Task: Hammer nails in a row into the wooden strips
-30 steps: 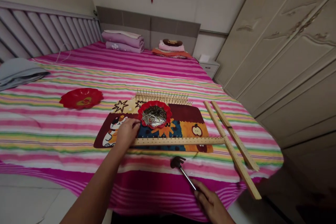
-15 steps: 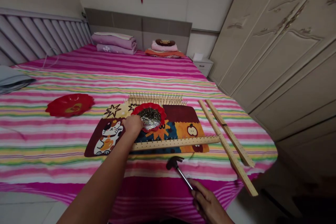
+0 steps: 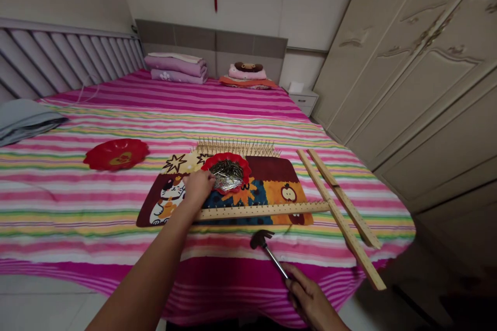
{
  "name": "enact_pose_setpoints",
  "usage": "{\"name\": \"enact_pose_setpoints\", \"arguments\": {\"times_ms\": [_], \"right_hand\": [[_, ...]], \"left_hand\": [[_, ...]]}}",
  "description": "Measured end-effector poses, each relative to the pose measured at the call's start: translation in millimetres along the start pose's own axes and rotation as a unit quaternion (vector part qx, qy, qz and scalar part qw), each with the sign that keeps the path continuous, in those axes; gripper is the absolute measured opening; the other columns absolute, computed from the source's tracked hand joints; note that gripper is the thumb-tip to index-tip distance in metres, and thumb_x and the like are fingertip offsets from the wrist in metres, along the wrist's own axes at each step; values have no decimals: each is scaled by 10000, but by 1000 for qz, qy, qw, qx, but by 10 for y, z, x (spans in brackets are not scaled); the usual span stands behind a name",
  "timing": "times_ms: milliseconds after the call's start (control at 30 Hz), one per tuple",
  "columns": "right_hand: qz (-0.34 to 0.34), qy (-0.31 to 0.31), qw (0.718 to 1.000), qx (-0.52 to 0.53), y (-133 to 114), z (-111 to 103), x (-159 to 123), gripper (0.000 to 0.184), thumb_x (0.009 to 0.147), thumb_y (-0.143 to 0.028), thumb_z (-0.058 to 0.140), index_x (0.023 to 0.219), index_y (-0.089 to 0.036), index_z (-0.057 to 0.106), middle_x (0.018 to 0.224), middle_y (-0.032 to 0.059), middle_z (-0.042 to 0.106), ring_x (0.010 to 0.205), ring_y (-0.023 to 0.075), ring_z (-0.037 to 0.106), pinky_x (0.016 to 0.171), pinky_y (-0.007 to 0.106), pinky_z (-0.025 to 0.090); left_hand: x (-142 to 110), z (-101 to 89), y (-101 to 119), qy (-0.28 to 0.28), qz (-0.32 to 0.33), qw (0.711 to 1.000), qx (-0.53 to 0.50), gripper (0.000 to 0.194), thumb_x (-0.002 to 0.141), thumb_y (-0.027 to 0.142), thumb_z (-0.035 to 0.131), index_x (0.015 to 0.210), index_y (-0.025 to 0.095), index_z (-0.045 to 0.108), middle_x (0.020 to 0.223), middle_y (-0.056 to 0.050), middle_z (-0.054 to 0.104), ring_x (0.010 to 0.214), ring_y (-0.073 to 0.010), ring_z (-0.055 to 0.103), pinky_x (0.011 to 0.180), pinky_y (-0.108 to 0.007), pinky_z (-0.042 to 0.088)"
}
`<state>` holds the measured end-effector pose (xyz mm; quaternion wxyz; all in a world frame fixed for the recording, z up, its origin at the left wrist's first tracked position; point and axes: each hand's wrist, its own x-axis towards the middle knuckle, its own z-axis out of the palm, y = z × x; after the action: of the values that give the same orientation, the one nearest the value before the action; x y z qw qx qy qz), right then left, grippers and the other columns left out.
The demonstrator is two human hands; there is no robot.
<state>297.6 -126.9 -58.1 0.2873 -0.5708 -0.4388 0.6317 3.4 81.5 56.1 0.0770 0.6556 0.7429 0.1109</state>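
Nails [image 3: 226, 175], seemingly steel, in scalloped bowl [image 3: 247, 169]

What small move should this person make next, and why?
Probably pinch a nail with the left hand, which is at the edge of the red bowl of nails; the right hand grips a hammer near the nail-studded wooden strip.

I hold 1 claw hammer [image 3: 274, 260], dark-headed and silver-shafted, slanting nearer me than 1 pale, nail-studded wooden strip [image 3: 264, 210]; beyond that, 1 scalloped red bowl [image 3: 247, 170] holds loose nails [image 3: 229, 174].
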Motion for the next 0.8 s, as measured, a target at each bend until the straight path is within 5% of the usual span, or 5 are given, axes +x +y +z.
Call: {"name": "enact_pose_setpoints", "arguments": {"times_ms": [133, 333, 467, 567, 800], "right_hand": [[25, 6, 1000, 9, -5, 14, 7, 652, 737, -553, 499, 1245, -147, 460, 437, -126, 269, 365, 76, 233, 364, 195, 131], [56, 16, 998, 18, -4, 2, 32, 682, 720, -549, 490, 1272, -152, 437, 395, -136, 303, 300, 62, 212, 338, 186, 122], [67, 21, 997, 27, 27, -3, 51, 710, 703, -559, 503, 1281, -154, 429, 390, -136, 320, 276, 57, 208, 330, 184, 116], [64, 17, 997, 30, 20, -4, 47, 705, 710, -558, 503, 1280, -150, 426, 395, -132, 335, 278, 58, 220, 327, 182, 125], [49, 27, 998, 11, -73, 32, -24, 637, 720, -560, 498, 1212, -156, 497, 415, -127, 323, 287, 48, 207, 316, 186, 103]], "left_hand": [[66, 79, 179, -14, 21, 997, 76, 236, 741, 265, 496, 813, 186, 707, 947, -131, 691, 957, -298, 576, 770, -401, 338], [112, 69, 216, -43, -8, 997, 59, 227, 725, 225, 482, 763, 165, 698, 874, -145, 702, 881, -277, 619, 747, -380, 350], [90, -42, 114, -49, -15, 999, 13, 250, 752, 326, 461, 752, 205, 680, 807, -71, 709, 842, -230, 628, 727, -331, 368], [50, -96, -5, -45, -14, 991, -122, 238, 724, 359, 482, 717, 203, 660, 752, -21, 697, 747, -179, 615, 658, -267, 387], [-314, -151, -483, 73, -45, 961, -261, 231, 654, 413, 527, 594, 194, 569, 740, 2, 682, 714, -153, 594, 613, -229, 425]]}}
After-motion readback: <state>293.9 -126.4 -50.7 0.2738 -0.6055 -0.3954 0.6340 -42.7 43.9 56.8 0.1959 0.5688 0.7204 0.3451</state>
